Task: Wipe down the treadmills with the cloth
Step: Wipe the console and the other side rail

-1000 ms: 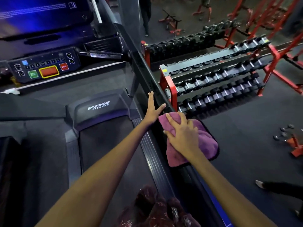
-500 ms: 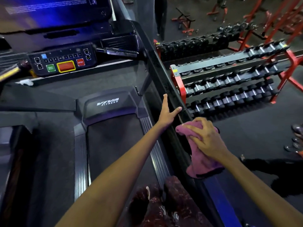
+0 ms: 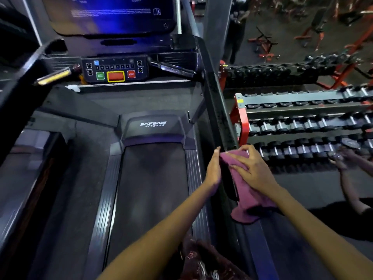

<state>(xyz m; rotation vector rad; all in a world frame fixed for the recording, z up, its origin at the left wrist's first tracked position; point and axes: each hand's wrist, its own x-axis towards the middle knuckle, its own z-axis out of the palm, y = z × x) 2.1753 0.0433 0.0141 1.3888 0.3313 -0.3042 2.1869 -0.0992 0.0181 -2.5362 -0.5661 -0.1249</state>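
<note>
A black treadmill (image 3: 153,126) fills the left and middle of the head view, with its belt below and a console with coloured buttons (image 3: 115,70) above. Its right side rail (image 3: 217,110) slopes down toward me. A purple cloth (image 3: 245,199) is draped over the lower end of that rail. My right hand (image 3: 253,171) lies flat on the cloth with straight fingers, pressing it against the rail's outer side. My left hand (image 3: 213,170) rests with straight fingers against the rail's inner side, opposite the cloth.
A red rack of dumbbells (image 3: 298,126) stands right of the treadmill. Another person's hand (image 3: 343,158) reaches toward the lowest row at the far right. A second treadmill's edge (image 3: 24,178) lies on the left. My patterned clothing (image 3: 201,259) shows at the bottom.
The view has swung right, so the console sits nearer the middle. My left hand turned edge-on against the rail. My right hand stayed flat on the cloth at the rail's lower end.
</note>
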